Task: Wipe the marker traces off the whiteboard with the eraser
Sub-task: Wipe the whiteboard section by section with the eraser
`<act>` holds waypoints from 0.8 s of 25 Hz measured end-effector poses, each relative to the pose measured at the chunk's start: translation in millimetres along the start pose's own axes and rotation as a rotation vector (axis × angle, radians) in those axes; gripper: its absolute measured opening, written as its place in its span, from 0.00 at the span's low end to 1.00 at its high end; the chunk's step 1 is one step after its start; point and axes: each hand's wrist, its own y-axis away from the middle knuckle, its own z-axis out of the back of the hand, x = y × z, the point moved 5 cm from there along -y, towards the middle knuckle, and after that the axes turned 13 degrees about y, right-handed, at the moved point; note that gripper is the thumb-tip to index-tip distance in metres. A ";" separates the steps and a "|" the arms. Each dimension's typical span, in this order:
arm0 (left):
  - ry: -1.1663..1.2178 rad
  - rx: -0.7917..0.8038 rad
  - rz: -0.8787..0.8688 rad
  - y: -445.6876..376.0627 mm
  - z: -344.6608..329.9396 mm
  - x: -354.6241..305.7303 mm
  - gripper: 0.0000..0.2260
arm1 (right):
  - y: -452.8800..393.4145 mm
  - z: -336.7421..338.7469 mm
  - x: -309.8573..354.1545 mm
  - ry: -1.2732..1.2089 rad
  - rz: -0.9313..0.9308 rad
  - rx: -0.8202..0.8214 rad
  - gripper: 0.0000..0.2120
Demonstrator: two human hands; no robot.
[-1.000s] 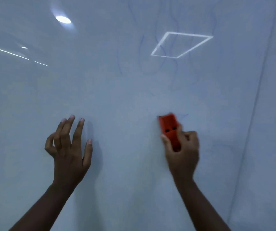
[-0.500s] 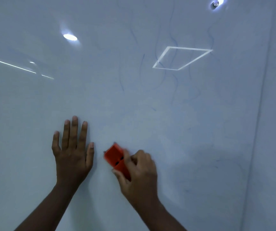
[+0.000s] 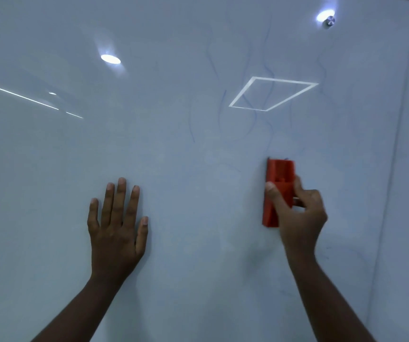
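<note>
**Red eraser held upright against a glossy whiteboard**

The whiteboard (image 3: 173,149) fills nearly the whole view, a smooth, pale blue-grey, glossy surface. It mirrors the room's lighting: a round ceiling lamp reflection (image 3: 110,59) far up and left of the eraser, a thin bright strip (image 3: 23,97) farther left still, and a hollow diamond-shaped outline of light (image 3: 272,96) above the eraser. A small round metal mounting stud (image 3: 329,21) sits high above the eraser, slightly right. Faint, wavy blue marker traces (image 3: 268,119) run mostly vertically through and around the diamond outline, reaching down toward the eraser's top end.

The eraser (image 3: 277,183) is a red, blocky, rectangular plastic piece with a ridged back. Its long axis stands nearly vertical, one end pointing up the board. The right hand (image 3: 299,215) grips its lower half, thumb on the left side, fingers curled round the right.

Well left of the eraser, the left hand (image 3: 117,225) lies flat on the board, fingers straight and pointing up.
</note>
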 end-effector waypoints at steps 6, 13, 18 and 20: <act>0.008 -0.016 0.003 -0.4 0.8 -1.9 0.28 | 34.1 -40.5 54.0 0.005 0.082 0.066 0.30; -0.004 0.003 0.010 -6.7 7.1 -2.4 0.28 | 109.6 -79.2 136.6 0.247 0.633 0.208 0.30; -0.002 -0.091 -0.141 -71.1 34.0 -2.5 0.25 | 20.9 -46.6 91.2 0.196 0.261 0.083 0.29; -0.027 -0.129 -0.163 -118.8 44.0 11.6 0.26 | -8.2 -18.1 57.1 0.159 0.110 0.000 0.32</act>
